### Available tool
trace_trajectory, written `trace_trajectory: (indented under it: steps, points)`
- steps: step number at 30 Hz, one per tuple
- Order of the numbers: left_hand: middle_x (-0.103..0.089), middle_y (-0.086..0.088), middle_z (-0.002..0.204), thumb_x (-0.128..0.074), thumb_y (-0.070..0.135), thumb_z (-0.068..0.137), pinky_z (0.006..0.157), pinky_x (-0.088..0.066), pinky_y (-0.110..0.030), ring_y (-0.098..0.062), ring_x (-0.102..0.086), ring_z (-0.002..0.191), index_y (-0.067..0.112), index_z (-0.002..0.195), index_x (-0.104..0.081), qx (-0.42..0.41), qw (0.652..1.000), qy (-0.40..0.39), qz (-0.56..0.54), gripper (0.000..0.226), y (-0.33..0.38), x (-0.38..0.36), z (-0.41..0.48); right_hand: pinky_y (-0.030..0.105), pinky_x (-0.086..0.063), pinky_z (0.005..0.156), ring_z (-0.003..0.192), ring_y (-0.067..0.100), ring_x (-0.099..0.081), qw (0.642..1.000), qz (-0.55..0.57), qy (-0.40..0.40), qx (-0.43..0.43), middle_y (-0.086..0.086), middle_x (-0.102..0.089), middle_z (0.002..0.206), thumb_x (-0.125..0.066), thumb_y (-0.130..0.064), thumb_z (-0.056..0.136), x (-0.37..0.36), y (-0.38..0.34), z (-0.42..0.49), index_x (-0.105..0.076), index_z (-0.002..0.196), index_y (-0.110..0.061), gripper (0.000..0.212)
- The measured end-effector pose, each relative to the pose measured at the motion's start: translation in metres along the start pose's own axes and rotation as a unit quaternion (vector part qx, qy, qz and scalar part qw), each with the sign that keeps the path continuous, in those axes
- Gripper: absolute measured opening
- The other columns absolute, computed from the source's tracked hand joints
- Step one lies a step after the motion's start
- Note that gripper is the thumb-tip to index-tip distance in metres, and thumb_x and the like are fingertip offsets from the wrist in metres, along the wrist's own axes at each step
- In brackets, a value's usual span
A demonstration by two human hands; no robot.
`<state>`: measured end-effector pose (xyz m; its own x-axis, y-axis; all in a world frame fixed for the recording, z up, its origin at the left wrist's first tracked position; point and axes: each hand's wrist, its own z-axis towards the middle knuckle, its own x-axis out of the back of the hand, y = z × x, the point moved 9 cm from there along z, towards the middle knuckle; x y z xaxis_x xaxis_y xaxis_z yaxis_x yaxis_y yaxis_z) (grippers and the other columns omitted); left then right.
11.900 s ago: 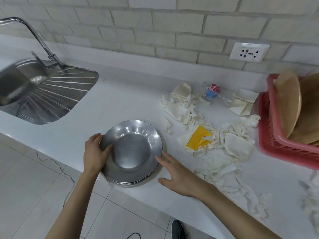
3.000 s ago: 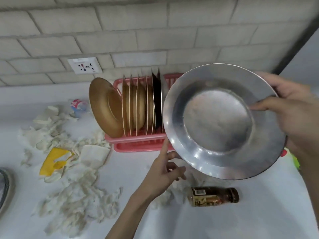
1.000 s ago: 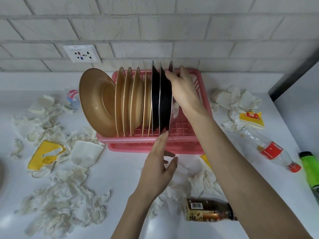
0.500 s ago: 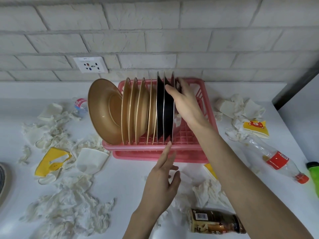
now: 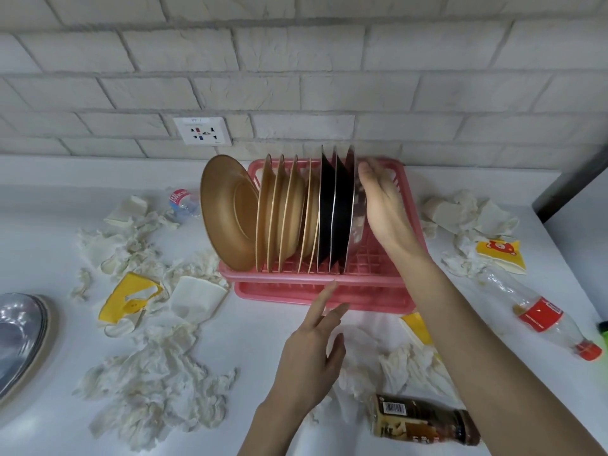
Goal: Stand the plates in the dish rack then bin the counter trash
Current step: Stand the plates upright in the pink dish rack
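Right grip (image 5: pixel 383 209) has let go of steel plate (image 5: pixel 358 225) rim: fingers straight, palm beside plate, which stands upright, rightmost in rack (image 5: pixel 371 278). Left grip (image 5: pixel 309 353): fingers apart, hovering before rack front. Other plates (image 5: pixel 19 334): stacked at tabletop (image 5: pixel 256 324) left edge; tissues (image 5: pixel 154 383), bottles (image 5: pixel 539 315) scattered around.

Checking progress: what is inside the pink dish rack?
Standing in the pink plastic dish rack: a row of tan plates, two black plates, then a shiny steel plate, partly covered by the right hand.
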<state>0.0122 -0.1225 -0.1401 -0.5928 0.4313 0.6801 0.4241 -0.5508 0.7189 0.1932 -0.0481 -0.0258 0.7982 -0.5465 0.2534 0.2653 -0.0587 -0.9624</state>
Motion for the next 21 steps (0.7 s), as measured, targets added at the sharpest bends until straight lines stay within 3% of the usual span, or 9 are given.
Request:
trace_trajectory:
  steps: [5,10,15,18,21]
  points:
    - [-0.038,0.028,0.144,-0.045,0.017,0.093,0.079,-0.056,-0.032,0.000,-0.063,0.101,0.029,0.131,-0.057,0.013,1.000,0.002,-0.008,0.042,-0.015,0.011,-0.011,0.024,-0.032,0.112,0.130,-0.001,-0.045,0.997,-0.005,0.042,0.060,-0.011,-0.055,0.139,-0.044,-0.039,0.101,0.031,-0.010,-0.032,-0.055,0.137,-0.023,0.041]
    - [-0.066,0.023,0.110,-0.046,0.015,0.090,0.073,-0.055,-0.025,-0.001,-0.065,0.087,0.028,0.119,-0.066,0.059,0.997,0.005,-0.039,0.038,-0.034,0.028,-0.033,0.016,-0.045,0.093,0.108,0.000,-0.060,0.996,0.014,0.013,0.088,-0.013,-0.068,0.112,-0.048,-0.017,0.101,0.028,-0.013,-0.083,-0.068,0.113,-0.019,0.024]
    - [-0.072,0.018,0.089,-0.047,0.020,0.091,0.068,-0.054,-0.020,-0.001,-0.068,0.077,0.025,0.114,-0.070,0.100,0.993,0.000,-0.070,0.033,-0.051,0.047,-0.062,0.030,-0.053,0.086,0.092,0.016,-0.068,0.996,0.036,-0.056,0.059,0.002,-0.073,0.088,-0.045,-0.006,0.101,-0.014,0.004,-0.123,-0.071,0.094,-0.010,0.027]
    - [-0.071,0.015,0.073,-0.052,0.025,0.094,0.065,-0.055,-0.024,-0.002,-0.068,0.066,0.027,0.112,-0.070,0.103,0.992,-0.010,-0.072,0.025,-0.061,0.065,-0.078,0.027,-0.054,0.077,0.077,0.020,-0.069,0.991,0.062,-0.113,0.019,0.009,-0.072,0.076,-0.046,-0.005,0.100,-0.056,0.014,-0.146,-0.070,0.092,-0.009,0.026]
    - [-0.070,0.008,0.063,-0.057,0.027,0.096,0.063,-0.056,-0.029,-0.002,-0.065,0.055,0.025,0.108,-0.071,0.106,0.993,0.002,-0.055,0.018,-0.075,0.098,-0.095,0.020,-0.051,0.073,0.074,0.021,-0.069,0.982,0.075,-0.173,-0.015,0.011,-0.071,0.073,-0.048,-0.006,0.100,-0.108,0.019,-0.167,-0.071,0.090,-0.011,0.025]
